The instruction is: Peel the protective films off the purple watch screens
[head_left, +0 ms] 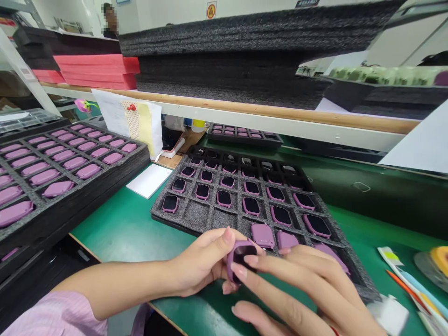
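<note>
My left hand [206, 256] grips a purple watch case [241, 254] by its sides, thumb on top, above the green table edge. The case is tilted, its dark screen partly turned toward my right hand [301, 289]. My right fingers are stretched and apart, with two fingertips on or just over the screen. Behind both hands lies a black foam tray [194, 215] of purple watch cases, most with dark screens upward. In its front row, a purple case [262, 235] and two neighbours show their purple sides; my right hand partly covers these neighbours.
Stacked foam trays [105, 186] of purple cases stand at left. A white pad [149, 180] lies beside the middle tray. Pens [408, 287], a small white object [392, 315] and a tape roll [439, 261] are at right. A shelf [245, 112] with foam stacks spans the back.
</note>
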The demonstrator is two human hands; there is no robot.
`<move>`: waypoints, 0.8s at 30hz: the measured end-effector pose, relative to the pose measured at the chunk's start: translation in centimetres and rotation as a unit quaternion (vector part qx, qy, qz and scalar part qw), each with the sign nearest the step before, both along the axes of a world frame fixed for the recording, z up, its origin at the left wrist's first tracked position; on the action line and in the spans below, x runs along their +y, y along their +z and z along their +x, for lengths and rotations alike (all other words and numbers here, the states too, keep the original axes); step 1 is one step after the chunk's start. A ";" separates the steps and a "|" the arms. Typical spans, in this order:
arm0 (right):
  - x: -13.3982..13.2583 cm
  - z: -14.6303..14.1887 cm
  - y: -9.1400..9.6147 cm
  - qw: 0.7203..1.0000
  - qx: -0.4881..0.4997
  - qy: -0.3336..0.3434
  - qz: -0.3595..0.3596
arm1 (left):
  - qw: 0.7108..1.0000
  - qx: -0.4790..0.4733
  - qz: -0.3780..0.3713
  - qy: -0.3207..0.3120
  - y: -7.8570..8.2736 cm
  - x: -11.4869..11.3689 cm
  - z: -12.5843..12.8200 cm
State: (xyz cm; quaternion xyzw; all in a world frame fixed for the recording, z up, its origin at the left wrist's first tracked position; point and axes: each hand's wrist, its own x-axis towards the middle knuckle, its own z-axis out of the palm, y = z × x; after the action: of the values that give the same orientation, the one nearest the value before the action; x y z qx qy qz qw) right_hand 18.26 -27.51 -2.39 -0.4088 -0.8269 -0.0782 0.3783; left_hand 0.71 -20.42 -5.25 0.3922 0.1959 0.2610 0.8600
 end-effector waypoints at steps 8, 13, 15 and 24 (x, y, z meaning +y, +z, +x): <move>1.5 -0.9 -0.2 0.993 0.084 0.019 -0.077 | 1.000 0.016 0.002 0.021 0.1 -0.3 0.2; 1.7 -0.2 0.0 0.993 0.081 0.012 -0.082 | 0.999 0.008 -0.045 -0.001 0.5 0.0 0.2; 1.8 -0.2 0.0 0.993 0.077 0.021 -0.090 | 0.999 0.016 -0.044 0.000 0.6 -0.1 0.2; 5.4 0.7 -2.8 0.994 0.037 -0.086 -0.058 | 0.958 0.087 0.028 0.270 1.0 0.8 0.2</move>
State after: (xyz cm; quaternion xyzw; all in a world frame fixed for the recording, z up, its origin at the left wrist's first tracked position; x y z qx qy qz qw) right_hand 18.95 -22.12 -5.24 -0.5027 -0.7769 -0.0469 0.3763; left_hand 0.87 -19.66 -4.28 0.3697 0.3615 0.4536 0.7259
